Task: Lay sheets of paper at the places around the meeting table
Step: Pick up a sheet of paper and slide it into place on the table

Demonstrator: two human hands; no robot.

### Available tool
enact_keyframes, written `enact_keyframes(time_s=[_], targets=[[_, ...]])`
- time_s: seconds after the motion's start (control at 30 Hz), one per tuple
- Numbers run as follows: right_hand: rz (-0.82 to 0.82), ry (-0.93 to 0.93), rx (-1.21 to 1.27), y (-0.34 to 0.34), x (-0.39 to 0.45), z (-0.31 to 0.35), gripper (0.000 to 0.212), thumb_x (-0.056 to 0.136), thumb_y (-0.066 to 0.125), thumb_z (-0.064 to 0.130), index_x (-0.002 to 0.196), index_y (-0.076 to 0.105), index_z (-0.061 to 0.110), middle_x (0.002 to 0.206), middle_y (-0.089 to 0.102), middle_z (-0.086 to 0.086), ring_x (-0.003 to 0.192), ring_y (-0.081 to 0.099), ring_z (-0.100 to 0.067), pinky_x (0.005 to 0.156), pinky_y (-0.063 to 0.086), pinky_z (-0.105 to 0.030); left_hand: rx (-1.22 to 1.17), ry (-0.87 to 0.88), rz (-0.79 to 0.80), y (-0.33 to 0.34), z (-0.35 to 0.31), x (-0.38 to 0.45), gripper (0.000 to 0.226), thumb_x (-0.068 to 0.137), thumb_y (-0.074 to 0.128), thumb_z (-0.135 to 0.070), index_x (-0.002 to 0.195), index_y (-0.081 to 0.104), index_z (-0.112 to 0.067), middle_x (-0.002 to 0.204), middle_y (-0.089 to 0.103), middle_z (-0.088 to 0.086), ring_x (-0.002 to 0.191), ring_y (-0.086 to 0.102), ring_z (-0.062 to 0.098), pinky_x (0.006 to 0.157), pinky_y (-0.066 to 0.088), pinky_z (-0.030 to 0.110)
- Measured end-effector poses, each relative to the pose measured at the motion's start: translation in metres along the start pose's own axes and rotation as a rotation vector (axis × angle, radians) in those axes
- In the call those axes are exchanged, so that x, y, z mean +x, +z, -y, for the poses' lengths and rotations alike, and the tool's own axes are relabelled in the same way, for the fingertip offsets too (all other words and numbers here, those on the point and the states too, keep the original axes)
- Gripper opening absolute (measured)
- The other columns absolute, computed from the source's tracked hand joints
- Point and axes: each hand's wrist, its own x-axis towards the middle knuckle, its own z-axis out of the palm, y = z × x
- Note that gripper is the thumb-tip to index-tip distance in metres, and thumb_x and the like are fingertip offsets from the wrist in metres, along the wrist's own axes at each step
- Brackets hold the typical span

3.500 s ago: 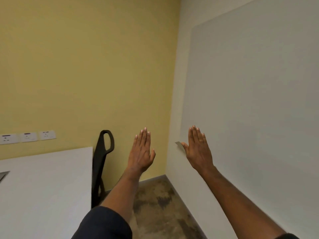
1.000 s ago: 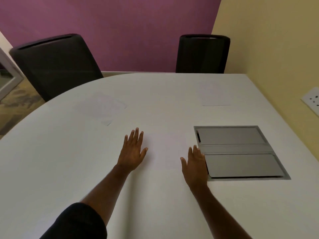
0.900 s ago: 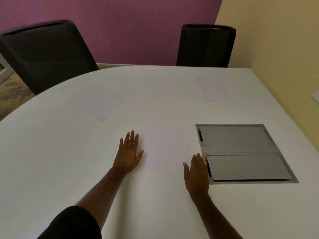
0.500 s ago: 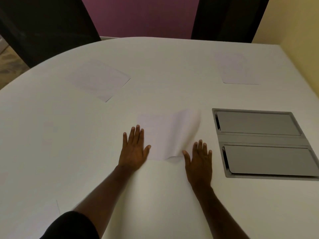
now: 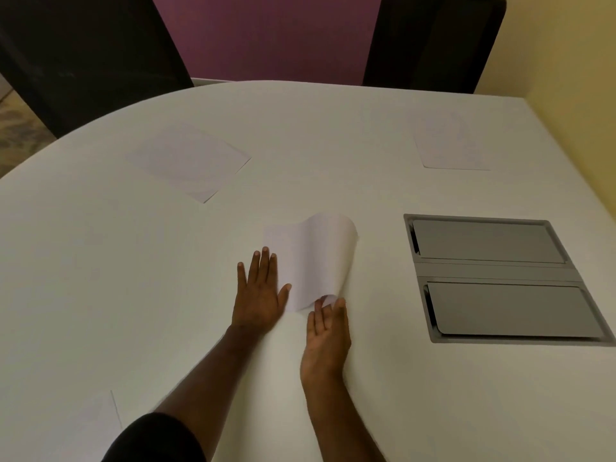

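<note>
A white sheet of paper [image 5: 316, 255] lies mid-table on the white meeting table [image 5: 133, 278], its right side curled up and over. My right hand [image 5: 328, 331] has its fingertips on the lifted near corner of that sheet. My left hand [image 5: 258, 295] lies flat, fingers spread, at the sheet's left edge. One sheet [image 5: 190, 160] lies at the far left place, another sheet [image 5: 450, 143] at the far right place. The edge of a third sheet [image 5: 90, 425] shows at the near left.
A grey recessed cable hatch [image 5: 493, 271] with two lids sits in the table right of my hands. Two black chairs [image 5: 83, 55] [image 5: 430, 41] stand at the far side against a purple wall. A yellow wall [image 5: 573, 95] borders the table's right edge.
The view swung from the room's corner to the table. My hands came down on the middle sheet, and my right hand has lifted its near right corner, curling it further leftward.
</note>
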Motion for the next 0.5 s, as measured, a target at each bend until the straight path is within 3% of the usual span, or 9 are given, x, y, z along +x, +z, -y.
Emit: enact_keyframes(time_s=[0.07,0.17,0.23,0.3,0.37,0.43,0.5], targets=[[-0.023,0.013,0.101,0.013,0.005,0.003,0.062,0.099,0.049,0.044,0.151,0.038,0.013,0.147,0.050,-0.002,0.144,0.041,-0.024,0.113,0.033,-0.032,0.012,-0.026,0.013,0.000,-0.003,-0.003,0.083,0.091,-0.007,-0.058,0.158,-0.006,-0.009,0.166,-0.015,0.012,0.154,-0.013,0.027,0.124,-0.003,0.055],[-0.019,0.022,0.212,0.028,0.014,0.012,0.097,0.074,0.062,0.059,0.155,0.032,0.016,0.156,0.042,-0.006,0.147,0.035,-0.027,0.124,0.021,-0.045,0.015,-0.070,0.015,0.001,-0.011,-0.010,0.084,0.090,-0.010,-0.060,0.157,-0.010,-0.010,0.166,-0.018,0.011,0.154,-0.016,0.028,0.124,-0.003,0.056],[-0.043,0.014,0.263,0.037,0.018,0.017,0.104,0.067,0.066,0.058,0.156,0.029,0.018,0.158,0.039,-0.008,0.147,0.034,-0.029,0.124,0.020,-0.049,0.004,-0.109,0.007,0.003,-0.018,-0.017,0.083,0.091,-0.008,-0.059,0.157,-0.007,-0.009,0.166,-0.015,0.012,0.154,-0.013,0.029,0.124,-0.002,0.057],[-0.115,-0.015,0.301,0.038,0.027,0.022,0.095,0.074,0.072,0.049,0.154,0.031,0.020,0.153,0.045,-0.007,0.141,0.043,-0.030,0.119,0.031,-0.049,-0.004,-0.147,0.000,0.006,-0.024,-0.024,0.083,0.093,-0.004,-0.059,0.158,-0.003,-0.007,0.167,-0.011,0.014,0.155,-0.011,0.031,0.124,-0.001,0.058],[-0.146,-0.077,0.255,0.036,0.034,0.028,0.077,0.087,0.072,0.034,0.152,0.034,0.021,0.140,0.056,-0.007,0.121,0.059,-0.027,0.099,0.049,-0.044,-0.010,-0.179,-0.003,0.009,-0.031,-0.031,0.082,0.095,0.000,-0.058,0.158,0.001,-0.006,0.167,-0.007,0.015,0.155,-0.008,0.032,0.124,0.000,0.059],[-0.128,-0.193,0.039,0.031,0.041,0.033,0.055,0.089,0.073,0.025,0.139,0.053,0.018,0.123,0.068,-0.001,0.102,0.069,-0.022,0.084,0.057,-0.040,-0.015,-0.203,-0.013,0.012,-0.037,-0.038,0.081,0.096,0.003,-0.057,0.158,0.004,-0.005,0.167,-0.004,0.016,0.155,-0.004,0.033,0.123,0.001,0.060],[-0.171,-0.330,-0.300,0.022,0.051,0.037,0.024,0.086,0.076,0.015,0.110,0.072,0.018,0.105,0.076,0.001,0.099,0.073,-0.025,0.082,0.059,-0.035,-0.027,-0.218,-0.018,0.014,-0.042,-0.044,0.080,0.097,0.005,-0.056,0.158,0.004,-0.004,0.167,-0.004,0.016,0.155,-0.005,0.034,0.123,0.003,0.061]])
